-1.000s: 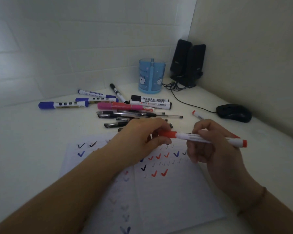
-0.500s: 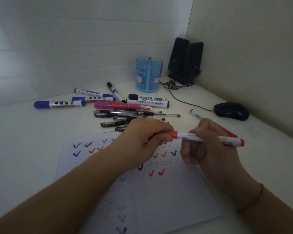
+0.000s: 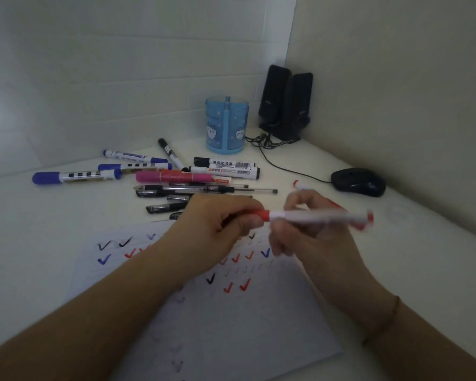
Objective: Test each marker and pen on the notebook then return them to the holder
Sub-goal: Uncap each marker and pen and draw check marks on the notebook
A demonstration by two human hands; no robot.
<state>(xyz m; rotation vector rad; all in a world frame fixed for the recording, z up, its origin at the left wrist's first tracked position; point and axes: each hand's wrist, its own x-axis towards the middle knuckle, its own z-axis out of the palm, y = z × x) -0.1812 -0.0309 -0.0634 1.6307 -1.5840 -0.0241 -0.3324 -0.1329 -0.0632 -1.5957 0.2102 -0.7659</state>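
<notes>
I hold a red-and-white marker [image 3: 318,216] level above the open notebook [image 3: 231,325]. My left hand [image 3: 217,229] pinches its red cap end. My right hand [image 3: 313,237] grips the white barrel and looks blurred. The page carries black, blue and red check marks. A blue see-through holder [image 3: 227,125] stands at the back with a blue pen in it. Several markers and pens [image 3: 182,180] lie in a heap between holder and notebook. Another red marker [image 3: 300,185] lies behind my right hand.
Two black speakers [image 3: 286,103] stand in the back corner, their cable running over the desk. A black mouse [image 3: 357,182] lies at the right by the wall. Walls close the desk behind and to the right.
Both hands keep hold of the red marker above the page. My right hand has become blurred with motion, and the hands have shifted a little within the view.
</notes>
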